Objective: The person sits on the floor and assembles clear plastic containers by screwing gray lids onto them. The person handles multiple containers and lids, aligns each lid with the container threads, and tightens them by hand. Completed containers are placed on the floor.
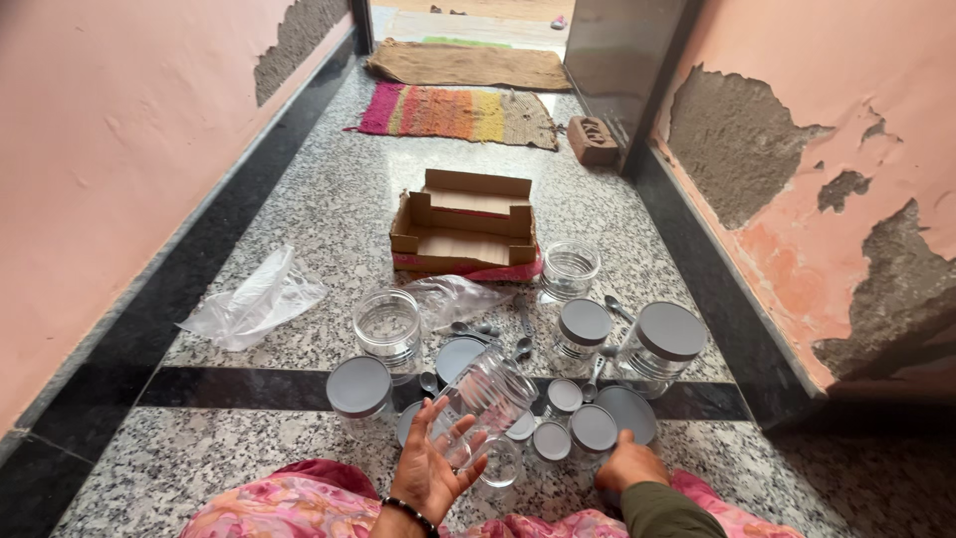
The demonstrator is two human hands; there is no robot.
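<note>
The clear, lidless plastic jar (485, 399) lay tilted at lower centre, cradled by left hand (430, 468), fingers spread; likely light, slippery, best gripped round its body; right hand (627, 466) curled shut on grey lidded jar (594, 430).

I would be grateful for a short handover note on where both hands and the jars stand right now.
Left hand: open palm cradling a clear lidless jar, tilted on its side above the floor.
Right hand: closed, resting by a small grey-lidded jar; what it grips is hidden.
Done: several jars already wear grey lids, such as the large one.
Left: two open jars stand uncapped; a loose grey lid and spoons lie among them. The cardboard box sits behind.
</note>
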